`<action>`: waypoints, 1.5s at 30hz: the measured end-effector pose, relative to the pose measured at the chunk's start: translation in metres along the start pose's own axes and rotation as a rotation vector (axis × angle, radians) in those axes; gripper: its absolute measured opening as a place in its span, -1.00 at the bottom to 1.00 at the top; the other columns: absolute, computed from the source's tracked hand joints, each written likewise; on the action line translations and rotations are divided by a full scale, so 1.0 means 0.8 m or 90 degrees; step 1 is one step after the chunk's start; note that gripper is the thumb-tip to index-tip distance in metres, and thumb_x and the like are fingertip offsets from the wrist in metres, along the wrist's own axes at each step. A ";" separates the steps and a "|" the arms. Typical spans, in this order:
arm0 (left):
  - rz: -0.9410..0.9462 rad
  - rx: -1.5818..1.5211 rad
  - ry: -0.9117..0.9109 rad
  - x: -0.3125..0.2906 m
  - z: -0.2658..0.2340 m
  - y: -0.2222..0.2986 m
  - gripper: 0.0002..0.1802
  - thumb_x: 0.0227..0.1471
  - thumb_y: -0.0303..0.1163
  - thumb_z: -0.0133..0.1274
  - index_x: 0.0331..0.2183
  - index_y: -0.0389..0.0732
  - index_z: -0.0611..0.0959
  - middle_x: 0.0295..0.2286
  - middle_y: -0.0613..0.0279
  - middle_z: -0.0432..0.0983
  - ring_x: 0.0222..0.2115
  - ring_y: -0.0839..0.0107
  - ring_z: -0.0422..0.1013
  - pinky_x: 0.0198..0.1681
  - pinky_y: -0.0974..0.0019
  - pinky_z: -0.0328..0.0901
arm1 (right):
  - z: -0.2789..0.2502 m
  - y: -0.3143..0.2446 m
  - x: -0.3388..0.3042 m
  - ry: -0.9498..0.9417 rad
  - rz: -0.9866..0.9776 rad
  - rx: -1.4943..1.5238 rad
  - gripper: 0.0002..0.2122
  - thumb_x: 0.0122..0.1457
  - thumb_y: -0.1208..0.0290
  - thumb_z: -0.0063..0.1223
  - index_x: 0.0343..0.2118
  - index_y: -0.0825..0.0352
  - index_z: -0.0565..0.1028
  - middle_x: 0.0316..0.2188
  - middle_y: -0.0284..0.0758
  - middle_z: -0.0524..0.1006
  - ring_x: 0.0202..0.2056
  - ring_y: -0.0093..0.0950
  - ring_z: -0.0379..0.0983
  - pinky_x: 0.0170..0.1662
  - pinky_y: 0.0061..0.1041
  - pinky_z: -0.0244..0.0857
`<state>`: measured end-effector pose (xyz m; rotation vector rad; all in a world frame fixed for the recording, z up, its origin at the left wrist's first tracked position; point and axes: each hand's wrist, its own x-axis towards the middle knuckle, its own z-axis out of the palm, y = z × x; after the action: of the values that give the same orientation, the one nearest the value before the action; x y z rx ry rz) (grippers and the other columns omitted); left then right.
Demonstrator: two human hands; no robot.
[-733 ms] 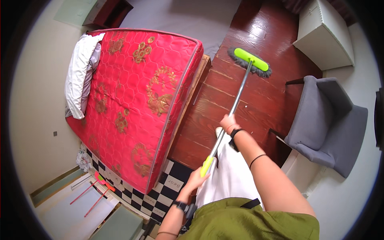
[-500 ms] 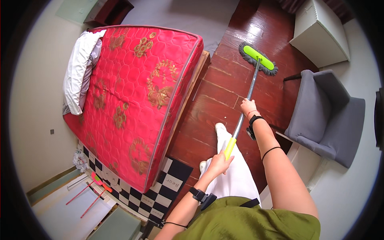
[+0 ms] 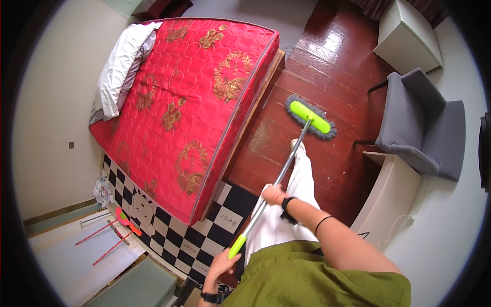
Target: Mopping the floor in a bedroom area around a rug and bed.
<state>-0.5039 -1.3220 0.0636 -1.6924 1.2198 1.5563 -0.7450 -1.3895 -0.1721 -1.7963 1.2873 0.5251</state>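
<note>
A dust mop (image 3: 318, 121) with a bright green plate and grey fluffy fringe rests on the dark red wooden floor (image 3: 353, 71), just beyond my outstretched foot. Its metal pole slants down toward my body at the lower left. Closed around the pole's middle is my right hand (image 3: 274, 195). My left hand (image 3: 223, 263) grips the lower end, by the yellow-green handle sleeve. Both wrists carry dark straps. The mop head lies between the bed and the grey chair.
To the left stands a bed with a red quilted mattress (image 3: 169, 107) and a white pillow (image 3: 125, 69). A grey chair (image 3: 417, 123) and a white cabinet (image 3: 409, 38) line the right wall. A checkered mat (image 3: 184, 240) and fly swatters (image 3: 123, 217) lie lower left.
The mop head has been drawn back toward me, down and slightly left. Both hands have moved down and left with the pole, and the view has shifted.
</note>
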 end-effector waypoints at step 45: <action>-0.077 -0.380 0.110 -0.134 0.193 -0.108 -0.65 -0.10 -0.21 0.13 -0.39 -0.26 0.41 -0.66 0.34 0.31 -0.84 0.59 0.21 -0.80 0.49 0.13 | 0.131 -0.115 -0.081 0.189 -0.170 -0.125 -0.86 -0.16 0.41 0.05 -0.47 0.14 0.56 -0.36 -0.44 0.47 -0.19 -0.42 0.29 -0.30 -0.22 0.20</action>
<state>-0.4952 -1.1230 0.1205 -2.2626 0.7406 1.8453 -0.6716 -1.2566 -0.1473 -2.2359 1.1937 0.2475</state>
